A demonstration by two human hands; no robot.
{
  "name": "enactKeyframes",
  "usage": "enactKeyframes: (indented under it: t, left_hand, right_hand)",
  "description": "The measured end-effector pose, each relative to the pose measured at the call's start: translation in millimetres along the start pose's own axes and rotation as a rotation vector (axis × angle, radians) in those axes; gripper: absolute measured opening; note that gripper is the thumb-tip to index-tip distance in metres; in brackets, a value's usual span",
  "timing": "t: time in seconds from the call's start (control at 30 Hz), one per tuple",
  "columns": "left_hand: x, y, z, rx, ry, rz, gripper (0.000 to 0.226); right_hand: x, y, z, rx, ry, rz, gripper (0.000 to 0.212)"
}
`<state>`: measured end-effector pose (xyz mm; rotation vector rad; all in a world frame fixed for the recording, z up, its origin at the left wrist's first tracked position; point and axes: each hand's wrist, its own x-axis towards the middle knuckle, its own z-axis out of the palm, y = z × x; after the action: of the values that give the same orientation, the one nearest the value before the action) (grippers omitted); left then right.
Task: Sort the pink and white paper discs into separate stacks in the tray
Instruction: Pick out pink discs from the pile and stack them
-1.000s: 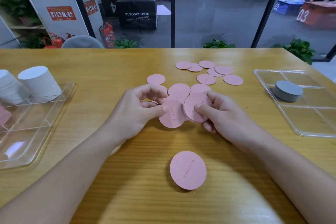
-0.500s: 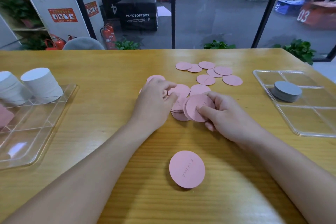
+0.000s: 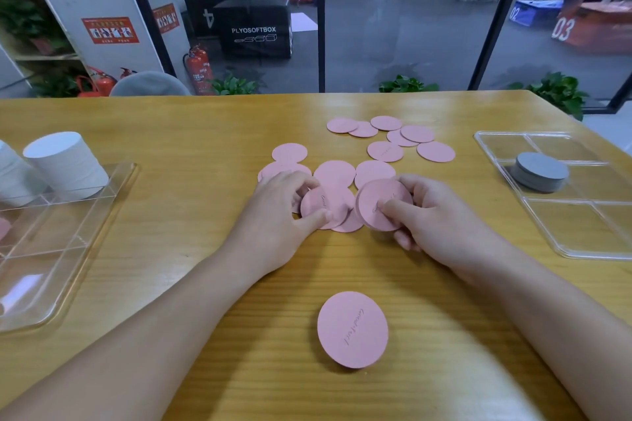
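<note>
Pink discs (image 3: 337,174) scattered mid-table, left hand (image 3: 280,215) pinching one, right hand (image 3: 434,219) gripping small stack, trays either side.

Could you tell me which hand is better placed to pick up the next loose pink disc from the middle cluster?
Left. The left hand already pinches a loose pink disc, while the right hand has its grip full with a gathered pink stack.

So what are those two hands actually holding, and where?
Right hand pinches a small pink stack by its near edge. Left hand pinches one pink disc at its edge.
</note>
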<state>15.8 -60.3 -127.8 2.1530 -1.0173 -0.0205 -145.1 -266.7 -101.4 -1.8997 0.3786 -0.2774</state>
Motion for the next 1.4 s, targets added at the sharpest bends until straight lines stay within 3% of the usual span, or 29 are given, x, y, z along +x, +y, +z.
enactKeyframes:
  t: [0.17, 0.37, 0.67, 0.73, 0.83, 1.0, 1.2, 1.3, 1.4]
  left_hand:
    - [3, 5, -5, -0.264, 0.080, -0.040, 0.010]
    - [-2, 13, -5, -0.422, 0.035, -0.002, 0.011]
    - [-4, 18, -1, -0.579, -0.123, 0.038, 0.021]
    - [-2, 16, -2, -0.540, -0.078, 0.044, 0.026]
    - [3, 3, -5, -0.244, 0.016, 0.071, 0.029]
    - [1, 0, -6, 0.089, -0.097, 0.143, 0.022]
    - [-3, 4, -10, 0.036, -0.080, 0.083, 0.006]
    - [-4, 7, -10, 0.041, -0.148, 0.045, 0.027]
    - [-4, 9, -12, 0.100, -0.191, 0.040, 0.026]
  right_hand:
    - [1, 0, 0, 0.037, -0.007, -0.003, 0.029]
    - [0, 0, 2, -0.003, -0.022, -0.040, 0.011]
    - [-4, -6, 5, -0.054, -0.158, -0.118, 0.016]
    - [-4, -7, 5, -0.060, -0.154, -0.120, 0.017]
    - [-4, -4, 3, -0.053, -0.095, -0.088, 0.017]
    - [-2, -2, 3, -0.026, -0.015, -0.047, 0.024]
    - [-1, -2, 1, -0.012, 0.003, -0.025, 0.028]
    - [0, -1, 1, 0.000, 0.005, -0.017, 0.022]
    - [1, 1, 1, 0.014, 0.011, -0.010, 0.018]
